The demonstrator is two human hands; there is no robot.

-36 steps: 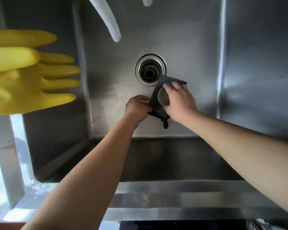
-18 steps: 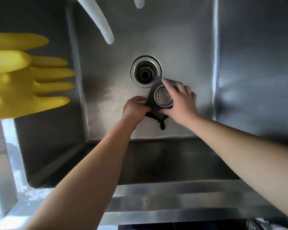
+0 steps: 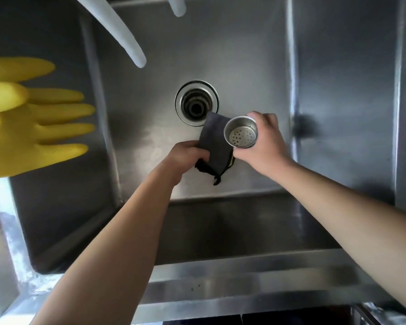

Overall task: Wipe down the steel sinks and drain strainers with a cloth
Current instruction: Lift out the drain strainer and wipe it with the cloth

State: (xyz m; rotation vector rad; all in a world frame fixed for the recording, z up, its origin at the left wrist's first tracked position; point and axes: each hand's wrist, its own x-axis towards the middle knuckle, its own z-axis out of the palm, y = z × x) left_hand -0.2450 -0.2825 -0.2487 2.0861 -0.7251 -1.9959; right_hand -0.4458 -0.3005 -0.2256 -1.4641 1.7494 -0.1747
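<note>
Head view: my right hand (image 3: 264, 141) is curled round the strainer (image 3: 241, 134), gripping its outer wall from the far side, with the open mouth turned up toward me so the holes in its base show. It is held above the sink (image 3: 244, 55) floor, just to the right of the open drain (image 3: 196, 103) and clear of it. My left hand (image 3: 185, 158) is bunched round the lower end of the cloth (image 3: 215, 141), which stands up between my two hands; its top edge overlaps the drain rim, and a loose tail hangs below my fist. Cloth and strainer look to be touching or nearly so, though I cannot tell which.

The risk I see is the strainer slipping. My fingers hold smooth steel by the side wall only, and if it is wet, a push from the cloth could twist it out of my hold and drop it onto the sink floor. The cloth could also sag into the uncovered drain, since its upper edge lies right over that hole. The spout (image 3: 117, 29) overhead and the yellow glove (image 3: 33, 120) hanging at left are both well apart from my hands.
</note>
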